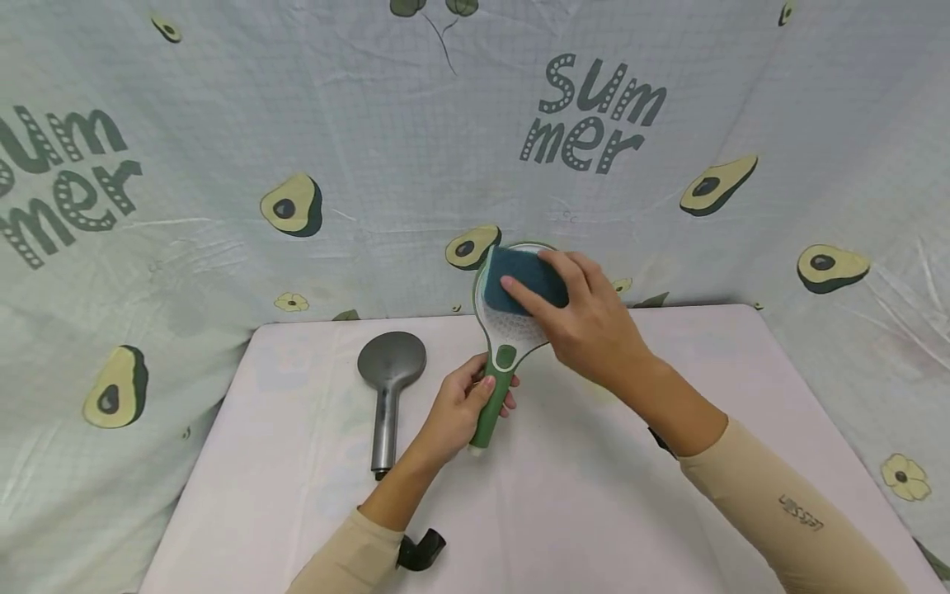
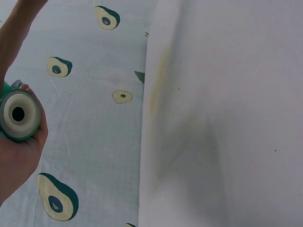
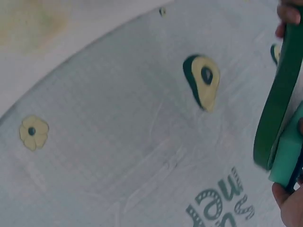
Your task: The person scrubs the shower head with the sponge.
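My left hand [image 1: 463, 404] grips the green handle of a green-and-white shower head [image 1: 508, 334], held upright above the table. The handle's round open end [image 2: 18, 115] shows at the left edge of the left wrist view, inside my curled fingers [image 2: 21, 156]. My right hand [image 1: 575, 309] presses a dark blue sponge [image 1: 523, 280] against the white face of that shower head, fingers spread over the sponge. In the right wrist view the shower head's green rim [image 3: 279, 94] and the sponge's teal edge [image 3: 289, 156] show at the right edge.
A grey shower head [image 1: 387, 384] lies flat on the white table [image 1: 594, 495], left of my left hand. An avocado-print cloth [image 1: 297, 165] hangs behind and around the table. A black strap piece [image 1: 421, 549] sits at my left wrist.
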Demonstrator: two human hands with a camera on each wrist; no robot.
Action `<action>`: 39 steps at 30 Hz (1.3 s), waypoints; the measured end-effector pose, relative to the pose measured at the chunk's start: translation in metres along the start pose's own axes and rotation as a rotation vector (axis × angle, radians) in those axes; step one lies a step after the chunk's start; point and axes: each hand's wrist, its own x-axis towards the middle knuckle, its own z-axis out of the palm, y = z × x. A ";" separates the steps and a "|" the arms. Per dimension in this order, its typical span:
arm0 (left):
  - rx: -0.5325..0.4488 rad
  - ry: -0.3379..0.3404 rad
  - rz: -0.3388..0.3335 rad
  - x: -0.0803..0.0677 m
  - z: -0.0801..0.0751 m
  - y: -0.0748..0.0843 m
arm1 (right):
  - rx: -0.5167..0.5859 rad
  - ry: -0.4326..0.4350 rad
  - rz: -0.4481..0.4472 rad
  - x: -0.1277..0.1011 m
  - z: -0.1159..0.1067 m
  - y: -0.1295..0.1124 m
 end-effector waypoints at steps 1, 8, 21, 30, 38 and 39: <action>-0.003 0.003 -0.003 -0.001 0.000 0.000 | -0.011 0.010 0.023 0.003 -0.001 0.005; -0.014 0.011 0.000 -0.003 -0.003 -0.001 | 0.066 0.017 0.150 0.001 -0.003 0.020; -0.027 0.097 0.068 -0.006 -0.009 0.001 | 0.243 -0.095 0.041 -0.032 0.014 -0.046; -0.112 0.065 0.070 -0.007 -0.008 0.000 | 0.198 0.061 0.186 -0.011 0.001 0.000; -0.161 0.077 0.127 -0.009 -0.008 0.003 | 0.250 0.086 0.270 -0.009 0.002 -0.008; -0.172 0.081 0.140 -0.008 -0.008 0.003 | 0.251 0.091 0.244 -0.012 0.005 -0.014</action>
